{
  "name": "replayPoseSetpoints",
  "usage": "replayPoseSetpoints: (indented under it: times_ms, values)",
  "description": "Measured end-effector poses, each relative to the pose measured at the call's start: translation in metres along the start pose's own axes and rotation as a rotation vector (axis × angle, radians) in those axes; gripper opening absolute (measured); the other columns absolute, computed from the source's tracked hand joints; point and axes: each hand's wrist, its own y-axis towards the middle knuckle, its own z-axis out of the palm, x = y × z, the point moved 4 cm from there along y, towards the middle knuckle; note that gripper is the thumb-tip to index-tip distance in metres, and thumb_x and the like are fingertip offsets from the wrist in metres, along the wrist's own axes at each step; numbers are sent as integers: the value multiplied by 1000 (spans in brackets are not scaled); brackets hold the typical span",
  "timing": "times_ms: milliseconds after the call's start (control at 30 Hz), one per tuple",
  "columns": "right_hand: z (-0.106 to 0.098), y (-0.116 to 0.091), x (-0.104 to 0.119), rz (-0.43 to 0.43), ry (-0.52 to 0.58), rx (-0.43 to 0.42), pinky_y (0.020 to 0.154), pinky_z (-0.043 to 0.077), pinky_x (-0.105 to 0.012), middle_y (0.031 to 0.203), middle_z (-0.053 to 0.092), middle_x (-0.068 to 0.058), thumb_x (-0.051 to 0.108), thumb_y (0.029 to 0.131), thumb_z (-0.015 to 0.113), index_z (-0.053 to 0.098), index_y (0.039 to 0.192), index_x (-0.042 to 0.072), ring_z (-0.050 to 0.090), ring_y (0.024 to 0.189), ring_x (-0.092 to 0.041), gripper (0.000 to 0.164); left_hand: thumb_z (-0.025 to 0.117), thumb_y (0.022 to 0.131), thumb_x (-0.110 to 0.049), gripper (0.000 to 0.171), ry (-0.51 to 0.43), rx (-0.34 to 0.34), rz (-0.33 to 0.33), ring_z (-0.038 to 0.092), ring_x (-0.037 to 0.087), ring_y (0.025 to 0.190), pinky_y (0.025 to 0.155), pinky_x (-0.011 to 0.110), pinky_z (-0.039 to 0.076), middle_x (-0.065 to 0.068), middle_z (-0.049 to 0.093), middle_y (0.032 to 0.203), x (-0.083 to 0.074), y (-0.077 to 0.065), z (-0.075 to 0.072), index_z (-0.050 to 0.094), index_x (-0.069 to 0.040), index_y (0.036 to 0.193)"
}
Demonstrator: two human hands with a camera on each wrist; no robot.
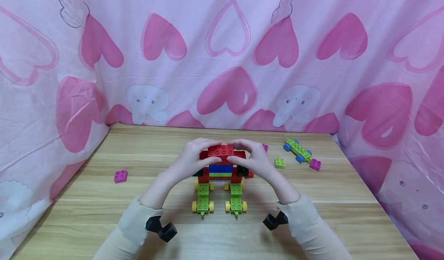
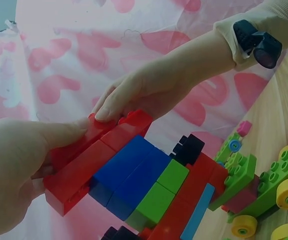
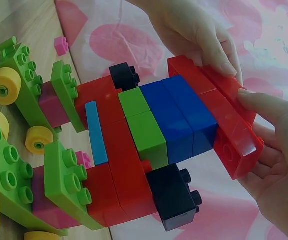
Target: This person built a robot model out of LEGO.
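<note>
A building-block figure stands upright on two green wheeled bases (image 1: 202, 203) with yellow wheels. Its trunk stacks red, green and blue bricks (image 2: 136, 165), with black bricks (image 3: 173, 196) jutting at both sides. At the top, a red brick (image 1: 221, 150) lies over a row of longer red bricks (image 3: 234, 127). My left hand (image 1: 190, 159) pinches the left end of this red brick, thumb in front and fingers behind. The right hand (image 1: 256, 158) grips the right end the same way. The fingers behind the brick are mostly hidden in the head view.
Left of the figure lies a pink brick (image 1: 120, 176). Back right are a green car base (image 1: 297, 150) with blue wheels, a green brick (image 1: 279, 163) and a pink brick (image 1: 315, 164). A heart-patterned curtain (image 1: 227, 90) borders the wooden table (image 1: 156, 144).
</note>
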Motion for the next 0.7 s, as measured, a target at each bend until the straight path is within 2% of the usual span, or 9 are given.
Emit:
replayPoseSetpoints:
  times_ms: [200,367,700]
  values:
    - [0,-1,-1,22,8,-1,100,49,-51,118,70,-13,15,86,74,64,124,3,63,114,-28,41,74,87,-20,42,-20,11,-41,61,29,118,97,47,52,13,67,124,5,-4,-1,65,-4,125]
    - [0,-2,-3,37,9,-1,99,50,-51,118,70,-12,16,86,75,63,125,2,63,114,-28,43,69,91,-20,38,-20,9,-68,61,30,117,95,47,54,14,67,125,8,-8,-2,65,-5,126]
    - [0,-2,-3,29,16,-10,96,53,-47,115,71,-10,15,85,76,64,123,6,66,107,-23,41,65,94,-15,34,-26,-21,-22,62,31,116,96,49,52,15,67,123,12,-10,0,65,-3,125]
